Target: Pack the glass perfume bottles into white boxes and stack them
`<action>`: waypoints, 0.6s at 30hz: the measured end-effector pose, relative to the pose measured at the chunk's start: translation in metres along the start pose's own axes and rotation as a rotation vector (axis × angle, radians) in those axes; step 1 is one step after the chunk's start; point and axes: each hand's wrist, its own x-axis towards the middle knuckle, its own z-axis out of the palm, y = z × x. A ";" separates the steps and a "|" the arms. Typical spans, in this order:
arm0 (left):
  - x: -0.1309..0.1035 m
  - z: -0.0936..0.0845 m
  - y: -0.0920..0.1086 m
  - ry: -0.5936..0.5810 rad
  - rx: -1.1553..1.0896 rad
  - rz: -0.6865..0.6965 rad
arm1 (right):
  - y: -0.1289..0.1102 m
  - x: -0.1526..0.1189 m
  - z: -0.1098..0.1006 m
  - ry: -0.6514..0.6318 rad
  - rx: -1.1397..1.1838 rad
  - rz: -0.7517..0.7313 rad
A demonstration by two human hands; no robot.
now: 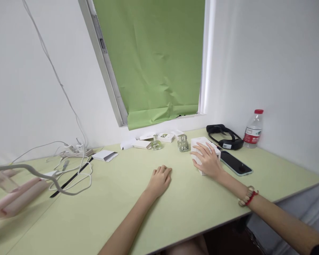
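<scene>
My left hand (160,181) rests on the pale green table, its fingers curled in and nothing visible in them. To its right, my right hand (206,160) lies over a white box (197,142), fingers spread across it and gripping it; the palm hides much of the box. Several small clear glass bottles (183,144) stand close together just left of the box. A round glass bottle (156,143) with greenish liquid stands farther left, apart from both hands.
Behind the bottles lie small white cartons (142,144), and another open carton (105,155) is at left. Cables (77,166) and a pink object (18,196) fill the left side. A phone (236,163), a black headset (225,137) and a water bottle (253,131) are at right.
</scene>
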 end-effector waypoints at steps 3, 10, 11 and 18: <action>0.001 0.000 0.000 -0.007 -0.008 -0.001 | 0.004 -0.006 0.000 -0.074 0.055 -0.066; 0.002 0.002 -0.002 -0.008 -0.022 0.008 | 0.009 -0.007 -0.004 -0.196 0.146 -0.027; 0.002 0.003 -0.002 -0.008 -0.021 0.008 | 0.009 -0.007 -0.004 -0.193 0.141 -0.029; 0.001 0.000 0.000 -0.019 -0.018 0.002 | 0.010 -0.006 -0.007 -0.184 0.057 -0.099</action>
